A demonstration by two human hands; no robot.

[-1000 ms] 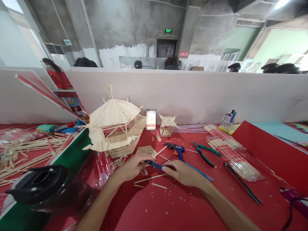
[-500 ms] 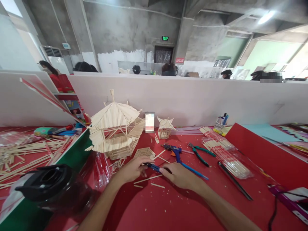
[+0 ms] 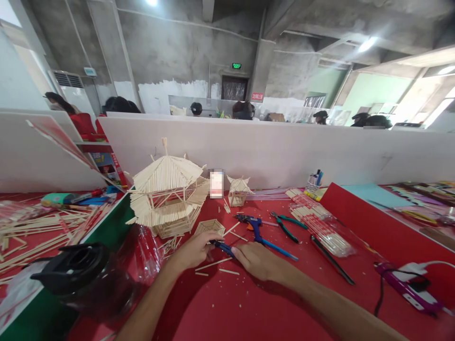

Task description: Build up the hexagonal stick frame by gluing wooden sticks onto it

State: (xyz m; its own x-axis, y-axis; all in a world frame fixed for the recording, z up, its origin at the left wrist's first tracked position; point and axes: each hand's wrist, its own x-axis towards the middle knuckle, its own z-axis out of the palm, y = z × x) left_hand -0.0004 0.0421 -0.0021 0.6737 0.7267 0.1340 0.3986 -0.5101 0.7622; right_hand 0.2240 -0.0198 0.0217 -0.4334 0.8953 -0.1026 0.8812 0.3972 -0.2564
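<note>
Both hands meet over the red table top (image 3: 249,308). My left hand (image 3: 194,248) and my right hand (image 3: 258,260) each grip one end of a small blue-handled cutter (image 3: 222,246) held low between them. Thin wooden sticks (image 3: 213,264) lie just under the hands. Behind the left hand sits a small woven stick panel (image 3: 209,227). A large stick pavilion model (image 3: 167,194) stands further back to the left, and a small stick lantern model (image 3: 238,192) stands by the white partition.
A blue glue gun (image 3: 254,225), green-handled pliers (image 3: 286,225) and a packet of sticks (image 3: 320,229) lie right of the hands. A black-lidded jar (image 3: 76,272) stands near left. A purple power strip (image 3: 408,289) lies at right. Other people sit beyond the white partition (image 3: 284,151).
The camera has tilted up and turned a little right, so the table scene sits lower and further left. Both hands keep hold of the blue cutter in the same place.
</note>
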